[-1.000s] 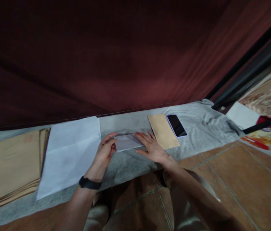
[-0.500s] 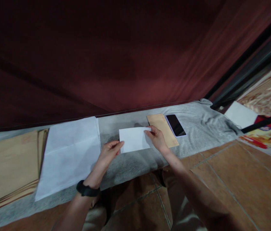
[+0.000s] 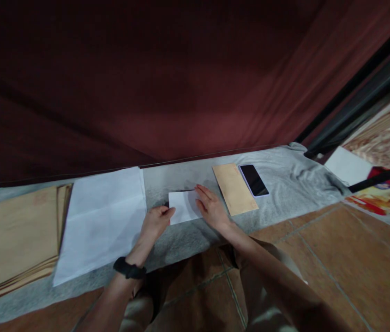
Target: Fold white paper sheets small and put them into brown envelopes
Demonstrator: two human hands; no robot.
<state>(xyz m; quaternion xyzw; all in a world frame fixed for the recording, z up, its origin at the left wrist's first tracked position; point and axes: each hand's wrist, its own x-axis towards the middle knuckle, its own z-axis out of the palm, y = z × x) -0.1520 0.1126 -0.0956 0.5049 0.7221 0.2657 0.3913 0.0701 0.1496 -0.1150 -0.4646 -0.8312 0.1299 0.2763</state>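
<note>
Grey cloth (image 3: 285, 184); on it, white paper (image 3: 183, 206), left edge pinched in my left hand (image 3: 156, 222), right end under my right hand (image 3: 213, 210), fingers flattened. Brown envelope (image 3: 235, 190), just right of those fingers; envelope stack (image 3: 21, 230), well left. Contents hidden; reddish print illegible.

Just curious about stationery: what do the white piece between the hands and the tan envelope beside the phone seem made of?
White piece: probably plain matte paper, thin-edged and without glare.
Tan envelope: likely matte kraft paper, judging by its dull brownish surface.
</note>
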